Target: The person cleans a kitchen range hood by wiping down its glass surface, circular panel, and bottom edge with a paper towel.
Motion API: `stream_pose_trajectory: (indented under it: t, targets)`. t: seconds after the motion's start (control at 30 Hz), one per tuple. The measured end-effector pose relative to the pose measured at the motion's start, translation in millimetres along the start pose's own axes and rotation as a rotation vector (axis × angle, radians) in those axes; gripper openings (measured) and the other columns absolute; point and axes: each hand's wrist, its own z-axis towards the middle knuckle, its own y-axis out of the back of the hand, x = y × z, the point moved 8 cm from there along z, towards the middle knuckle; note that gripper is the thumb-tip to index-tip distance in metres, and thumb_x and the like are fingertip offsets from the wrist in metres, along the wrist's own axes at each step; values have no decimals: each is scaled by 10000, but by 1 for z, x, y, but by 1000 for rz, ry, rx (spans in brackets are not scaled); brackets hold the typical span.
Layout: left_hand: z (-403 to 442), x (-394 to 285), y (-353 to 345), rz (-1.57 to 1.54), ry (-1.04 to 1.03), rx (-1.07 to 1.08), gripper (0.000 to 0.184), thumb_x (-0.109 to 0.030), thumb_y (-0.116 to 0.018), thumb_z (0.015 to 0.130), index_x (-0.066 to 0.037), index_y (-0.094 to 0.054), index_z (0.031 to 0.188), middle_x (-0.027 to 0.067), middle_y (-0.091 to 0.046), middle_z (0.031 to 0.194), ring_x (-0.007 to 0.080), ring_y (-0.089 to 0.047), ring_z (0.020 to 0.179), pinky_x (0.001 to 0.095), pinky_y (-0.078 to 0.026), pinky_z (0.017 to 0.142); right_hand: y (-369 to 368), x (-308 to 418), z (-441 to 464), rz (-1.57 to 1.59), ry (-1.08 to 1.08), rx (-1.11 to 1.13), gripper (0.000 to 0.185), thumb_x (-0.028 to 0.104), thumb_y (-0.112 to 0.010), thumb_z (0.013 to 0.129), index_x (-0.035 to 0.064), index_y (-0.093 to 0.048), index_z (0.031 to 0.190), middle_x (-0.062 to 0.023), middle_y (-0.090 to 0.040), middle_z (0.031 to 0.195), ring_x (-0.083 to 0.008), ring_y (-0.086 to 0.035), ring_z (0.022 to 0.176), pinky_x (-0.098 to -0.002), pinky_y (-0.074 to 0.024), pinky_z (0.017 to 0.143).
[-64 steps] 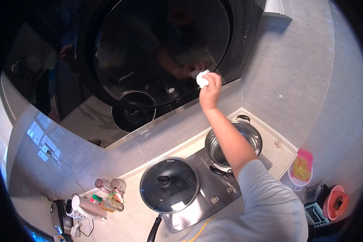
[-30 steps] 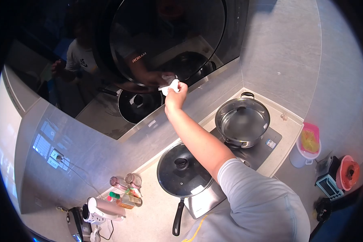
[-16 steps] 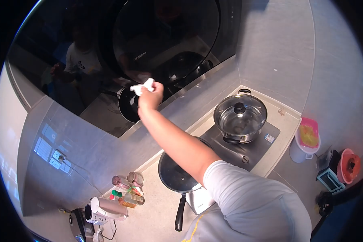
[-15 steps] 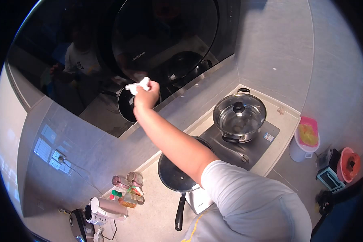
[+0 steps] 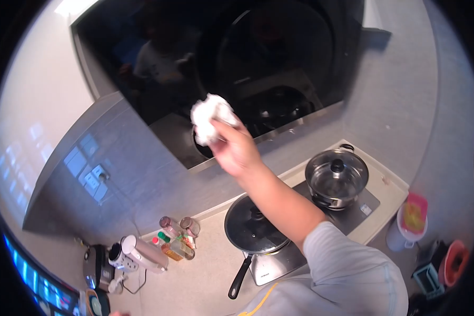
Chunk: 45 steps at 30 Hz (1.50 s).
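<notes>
My right hand (image 5: 234, 145) is closed around a crumpled white cloth or tissue (image 5: 211, 117). It is raised in front of the glossy black range hood (image 5: 168, 100); whether the cloth touches the panel cannot be told. Below my forearm, a black frying pan with a glass lid (image 5: 250, 226) stands on the steel stove (image 5: 279, 266). To its right, a steel pot with a glass lid (image 5: 337, 176) sits on the same stove. Only a sliver of my left hand (image 5: 120, 314) shows at the bottom edge, its fingers mostly hidden.
Jars (image 5: 189, 226) and bottles (image 5: 181, 250) stand left of the pan, near a pink kettle (image 5: 145, 254) and a dark appliance (image 5: 97, 266). A wall socket (image 5: 95, 179) has a cord. At the right are a white bin (image 5: 398, 234) and a red basin (image 5: 453, 263).
My right hand first moved left along the hood with the white cloth, and now appears nearer the camera. The view has shifted, and a bit of my left hand has appeared at the bottom.
</notes>
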Motion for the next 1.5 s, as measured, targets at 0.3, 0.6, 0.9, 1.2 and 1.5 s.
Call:
stream_pose_trajectory:
  t: [0.3, 0.6, 0.9, 1.2, 1.5]
  targets:
    - [-23, 88, -158, -624, 692, 470, 386, 8, -515, 891, 49, -477, 1272, 196, -551, 1197, 256, -580, 1075, 354, -519, 868, 75, 0, -90, -45, -252, -214, 387, 22, -625, 860, 85, -540, 1232, -43, -614, 1147, -163, -593, 1037, -304, -498, 862]
    - [-39, 126, -324, -750, 1017, 369, 429, -108, -646, 874, 54, -479, 1235, 143, -607, 1056, 169, -632, 892, 278, -554, 727, 108, 36, -139, -127, -384, -279, 388, 37, -610, 877, 33, -496, 1248, -78, -600, 1148, -166, -580, 1064, -301, -458, 932]
    - [-114, 121, -422, -789, 1371, 107, 170, 13, -597, 849, 20, -511, 997, 84, -615, 861, 106, -627, 694, 214, -549, 556, 143, 117, -171, -1027, -144, -16, 365, 1, -580, 895, -36, -503, 1250, -134, -499, 1281, -192, -519, 1164, -308, -464, 957]
    - [-155, 101, -434, -856, 1501, 165, 366, -197, -495, 923, 2, -541, 1226, 98, -601, 1146, 155, -589, 975, 271, -497, 765, 242, 137, -180, -668, -532, -388, 277, -9, -539, 911, -32, -546, 1187, -131, -617, 1125, -190, -607, 1033, -324, -496, 917]
    - [-208, 65, -383, -937, 1407, -28, 274, -144, -511, 922, 20, -571, 1133, 159, -605, 1110, 220, -612, 977, 325, -504, 782, 307, 222, -71, -1137, -95, -378, 361, -23, -590, 865, -33, -538, 1222, -118, -601, 1184, -165, -578, 1081, -282, -444, 959]
